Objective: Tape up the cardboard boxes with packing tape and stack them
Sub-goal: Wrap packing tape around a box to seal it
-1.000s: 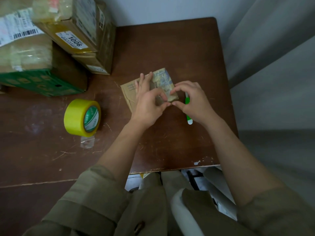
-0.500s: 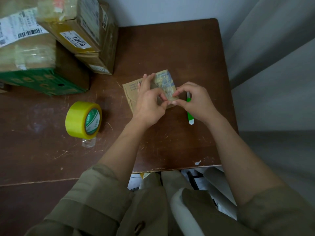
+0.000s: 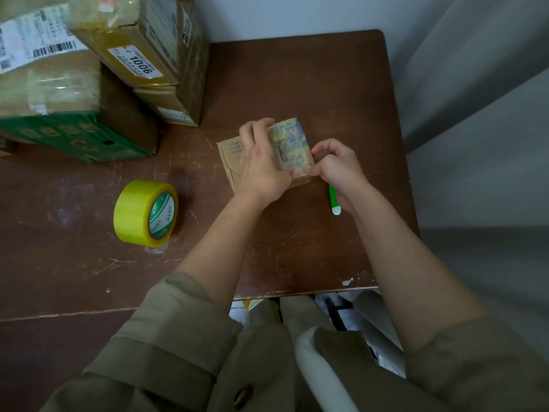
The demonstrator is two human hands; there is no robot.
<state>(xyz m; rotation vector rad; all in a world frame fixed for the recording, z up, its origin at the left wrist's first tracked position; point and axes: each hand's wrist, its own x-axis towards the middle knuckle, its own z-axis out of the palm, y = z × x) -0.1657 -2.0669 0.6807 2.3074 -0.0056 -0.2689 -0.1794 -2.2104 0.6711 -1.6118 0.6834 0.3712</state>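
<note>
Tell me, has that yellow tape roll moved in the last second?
No. The yellow tape roll sits in the same spot on the table, just beyond the same pale scratches.

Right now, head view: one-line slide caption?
Both hands, left and right, press tape onto small brown cardboard box; yellow tape roll alongside.

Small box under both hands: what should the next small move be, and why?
Probably press the tape end flat along the near edge. The left hand grips the small box on the table, and the right hand pinches at its near right corner, where clear tape already shines over the top. The tape roll stands apart, untouched.
</note>
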